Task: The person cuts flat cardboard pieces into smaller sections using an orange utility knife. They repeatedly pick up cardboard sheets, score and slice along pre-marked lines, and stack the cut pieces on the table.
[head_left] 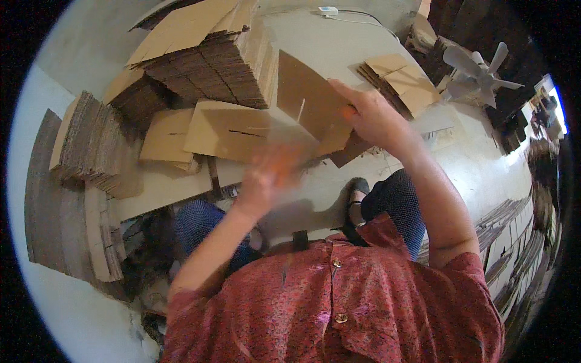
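Observation:
My right hand is closed on the upper right edge of a brown cardboard sheet, which stands tilted and has a pale slot cut in it. Something orange shows at the fingertips of both hands. Motion smears my left hand, so its fingers cannot be made out. It is at the lower edge of a slotted cardboard piece lying flat on the left; whether it touches the piece is unclear. Where the standing sheet and the flat piece meet, blur hides whether they are joined.
A tall stack of cut cardboard stands behind the flat piece. More cardboard stacks line the left side. A small pile of cardboard pieces lies at the far right, near a white fan. A cable runs along the back.

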Demonstrator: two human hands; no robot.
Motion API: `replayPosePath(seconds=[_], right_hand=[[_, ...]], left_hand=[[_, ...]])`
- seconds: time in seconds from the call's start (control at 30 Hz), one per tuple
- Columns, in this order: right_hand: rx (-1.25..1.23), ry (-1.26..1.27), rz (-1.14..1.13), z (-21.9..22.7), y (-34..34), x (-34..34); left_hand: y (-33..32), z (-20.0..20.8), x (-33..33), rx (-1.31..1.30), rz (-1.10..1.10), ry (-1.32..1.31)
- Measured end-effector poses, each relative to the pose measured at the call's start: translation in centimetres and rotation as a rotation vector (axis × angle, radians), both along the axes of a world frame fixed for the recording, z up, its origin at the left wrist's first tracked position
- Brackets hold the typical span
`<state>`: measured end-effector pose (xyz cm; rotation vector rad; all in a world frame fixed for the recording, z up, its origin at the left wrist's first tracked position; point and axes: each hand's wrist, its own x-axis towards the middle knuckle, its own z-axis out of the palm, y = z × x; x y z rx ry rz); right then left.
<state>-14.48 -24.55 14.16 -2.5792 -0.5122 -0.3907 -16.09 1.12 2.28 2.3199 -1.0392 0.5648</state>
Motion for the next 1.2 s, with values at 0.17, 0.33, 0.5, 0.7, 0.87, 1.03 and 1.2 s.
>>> replayPosePath(seconds=[0.17,0.33,0.5,0.7,0.87,1.03,1.2], right_hand=[[0.141,0.030,-0.040,-0.7,-0.2,-1.1],[0.233,0.000,-0.057,-0.1,-1.1,-3.8],[0.320,-0.152,-0.063,3.6,-1.9,-8.3],[0.274,-0.274,0.017,7.3,-1.3,-10.8],[0.310,-0.139,0.004,7.9,-0.9,-11.0],[0.312,-0.144,0.005,7.5,-1.1,-10.2],[0.299,-0.106,0.039,7.7,-1.3,-10.1]], left_hand=[[6.2,0.6,2.8,0.667,0.427,-0.029],[7.2,1.1,6.7,0.748,0.503,-0.029],[5.3,4.2,6.2,0.051,0.477,0.186],[2.2,6.2,4.0,-0.456,0.327,0.450],[0.7,4.3,3.0,-0.555,0.252,0.487],[0.0,4.9,1.7,-0.504,0.227,0.567],[0.2,4.4,1.6,-0.376,0.220,0.556]])
